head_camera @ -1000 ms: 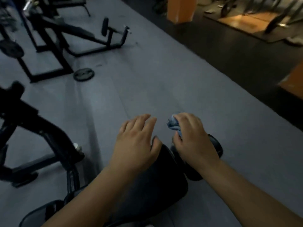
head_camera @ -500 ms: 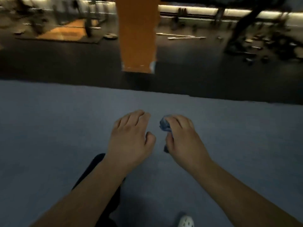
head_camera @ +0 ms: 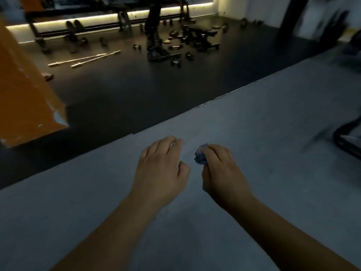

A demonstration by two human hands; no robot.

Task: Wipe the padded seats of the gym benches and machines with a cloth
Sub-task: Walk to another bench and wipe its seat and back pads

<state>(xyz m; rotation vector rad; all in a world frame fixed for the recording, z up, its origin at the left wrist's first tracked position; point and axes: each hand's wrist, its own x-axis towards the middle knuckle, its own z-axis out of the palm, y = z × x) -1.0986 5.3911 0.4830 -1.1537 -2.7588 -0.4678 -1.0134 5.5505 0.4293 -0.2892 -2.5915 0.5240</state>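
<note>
Grey matting [head_camera: 273,133] is spreading under both outstretched forearms, and no padded seat is lying beneath them. The left hand [head_camera: 162,169] is hanging palm down with its fingers loosely curled, holding nothing. Just beside it, the right hand [head_camera: 224,173] is gripping the blue cloth [head_camera: 200,157], its fingers curled over a small wad so that only a bit is poking out past the knuckles. Off at the right edge a dark frame [head_camera: 343,141] is standing on the mat, too blurred to name.

Beyond the mat's edge a dark floor [head_camera: 136,90] is taking over, with an orange pillar [head_camera: 25,90] rising on the left. Farther on, two barbells [head_camera: 86,59] are lying loose, dumbbells [head_camera: 175,62] are scattered about, and what looks like a bench [head_camera: 203,35] is sitting among them, well apart from the hands. A light strip [head_camera: 97,18] is glowing along the far wall.

Trouble, to my eye, is waiting in two places. With the room this dim and so much iron underfoot, anyone crossing to that bench is risking a stubbed foot or a stumble. And with the cloth balled so tight, each pass is likely covering only a narrow stripe of padding, so patches could go unwiped unless it is shaken open first
</note>
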